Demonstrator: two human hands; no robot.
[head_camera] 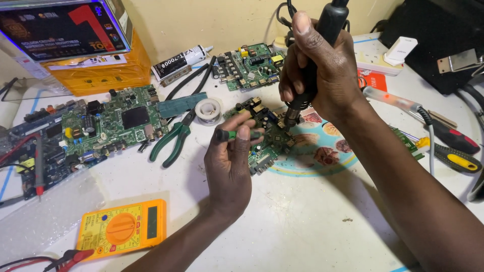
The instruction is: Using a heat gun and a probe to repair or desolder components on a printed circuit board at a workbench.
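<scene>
board: the small green board [267, 138] lies on the white bench just ahead of my hands, partly on a round printed mat [322, 146]; its long axis runs diagonally, from near-left to far-right.
nozzle: my right hand [315, 70] is wrapped tight round a black hot-air handle [322, 40], held nearly upright, tip down over the board's far-right part, very close; contact I cannot tell.
green tool: my left hand [229, 161] pinches a slim green-handled tool [237, 134] between thumb and fingers, lying crosswise and pointing right toward the board's middle.
nearer hand: both are at the board; the left comes from the near-left edge, the right from above.
around: green pliers [174, 141] and a solder reel [208, 110] lie left of the board, a yellow meter [122, 229] well nearer me.
</scene>
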